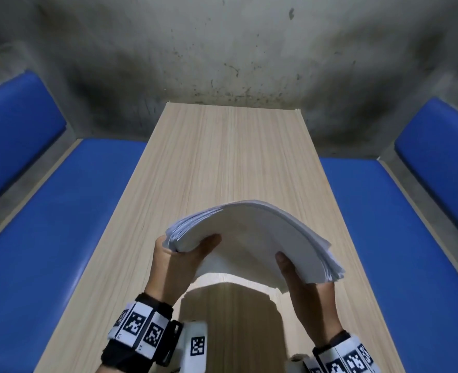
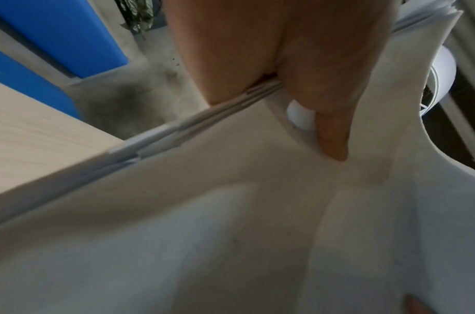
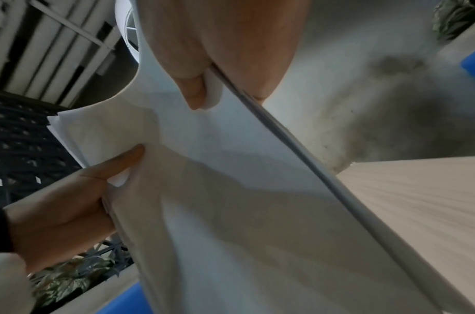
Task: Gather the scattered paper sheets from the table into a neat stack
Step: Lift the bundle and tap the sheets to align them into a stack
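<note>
A thick bundle of white paper sheets [image 1: 252, 238] hangs bowed in the air above the wooden table [image 1: 222, 157], its edges fanned and uneven. My left hand [image 1: 176, 254] grips the bundle's left edge, thumb on top and fingers underneath. My right hand [image 1: 300, 281] grips the right near edge the same way. In the left wrist view the paper sheets [image 2: 230, 233] fill the frame, with the left hand [image 2: 298, 95] pinching their staggered edge. The right wrist view shows the right hand [image 3: 222, 70] clamped on the sheets [image 3: 230, 191], and the left hand [image 3: 77, 201] across from it.
No loose sheets lie on the visible tabletop. Blue padded benches [image 1: 47, 238] [image 1: 410, 251] run along both sides of the table. A stained grey concrete wall [image 1: 222, 49] closes off the far end. Leafy plants [image 3: 69, 282] show below in the right wrist view.
</note>
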Motion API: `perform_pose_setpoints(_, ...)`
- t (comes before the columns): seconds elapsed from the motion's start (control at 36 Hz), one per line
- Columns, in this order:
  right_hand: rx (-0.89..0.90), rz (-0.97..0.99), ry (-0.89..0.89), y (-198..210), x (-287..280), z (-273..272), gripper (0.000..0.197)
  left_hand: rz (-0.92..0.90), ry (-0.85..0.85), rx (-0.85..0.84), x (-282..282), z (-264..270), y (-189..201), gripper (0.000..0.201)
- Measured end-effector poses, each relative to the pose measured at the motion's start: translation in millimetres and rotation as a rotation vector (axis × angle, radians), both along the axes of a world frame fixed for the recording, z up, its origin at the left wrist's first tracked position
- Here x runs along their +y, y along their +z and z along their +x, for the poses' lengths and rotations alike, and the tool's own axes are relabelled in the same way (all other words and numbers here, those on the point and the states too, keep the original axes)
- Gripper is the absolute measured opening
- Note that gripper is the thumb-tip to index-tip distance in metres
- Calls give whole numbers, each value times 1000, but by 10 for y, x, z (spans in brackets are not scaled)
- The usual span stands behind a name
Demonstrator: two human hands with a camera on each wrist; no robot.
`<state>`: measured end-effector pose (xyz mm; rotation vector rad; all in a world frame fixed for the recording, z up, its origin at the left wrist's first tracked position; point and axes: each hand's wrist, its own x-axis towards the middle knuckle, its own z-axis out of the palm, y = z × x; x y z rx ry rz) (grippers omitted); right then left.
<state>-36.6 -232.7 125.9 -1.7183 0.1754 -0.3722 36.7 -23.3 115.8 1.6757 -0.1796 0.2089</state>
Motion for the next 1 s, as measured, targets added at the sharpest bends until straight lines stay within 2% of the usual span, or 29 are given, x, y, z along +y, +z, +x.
perform_pose_setpoints(0.06, 17, -3, 11, -59, -5, 12, 59, 18, -41, 54, 3, 0, -101, 35)
perform_pose_setpoints(0.11, 92, -11, 16, -208, -16, 34, 43, 12, -103, 211, 29, 6, -280, 35)
perform_pose_setpoints(0.17, 213, 0, 15, -379, -37, 38, 26, 3, -145, 399, 84, 13, -502, 21)
perform_pose_setpoints(0.22, 305, -12, 13, -474, -48, 45, 14, 2, -158, 485, 123, 31, -639, 18)
perform_pose_setpoints(0.33, 326, -31, -13, -622, -132, 76, 65, -26, -156, 502, 135, 12, -689, 6)
perform_pose_setpoints(0.36, 326, -28, -20, -613, -144, 99, 66, -25, -158, 504, 150, -9, -714, 7)
perform_pose_setpoints(0.39, 320, -19, -26, -607, -162, 124, 60, -17, -158, 512, 175, -36, -758, 9)
perform_pose_setpoints(0.47, 282, 27, -8, -510, -224, 195, 21, 43, -179, 563, 279, -201, -920, 17)
perform_pose_setpoints(0.53, 251, 28, 4, -453, -283, 250, 7, 99, -194, 600, 316, -357, -1028, 16)
perform_pose_setpoints(0.58, 249, 41, -13, -444, -332, 298, 10, 75, -166, 651, 332, -500, -1100, 15)
perform_pose_setpoints(0.64, 308, 25, 0, -475, -387, 329, 29, 32, -123, 680, 350, -570, -1147, 19)
perform_pose_setpoints(0.72, 481, 79, 213, -548, -469, 241, 29, 14, -80, 700, 369, -556, -1153, 20)
perform_pose_setpoints(0.78, 617, 31, 381, -619, -485, 105, 36, 37, -62, 706, 370, -511, -1144, 19)
perform_pose_setpoints(0.86, 834, 5, 528, -719, -417, -76, 36, 91, -44, 697, 363, -435, -1186, 22)
perform_pose_setpoints(0.92, 889, 84, 552, -773, -345, -151, 31, 113, -25, 703, 335, -400, -1220, 21)
perform_pose_setpoints(1.0, 821, 28, 450, -903, -266, -163, 22, 145, -3, 707, 267, -376, -1255, 15)
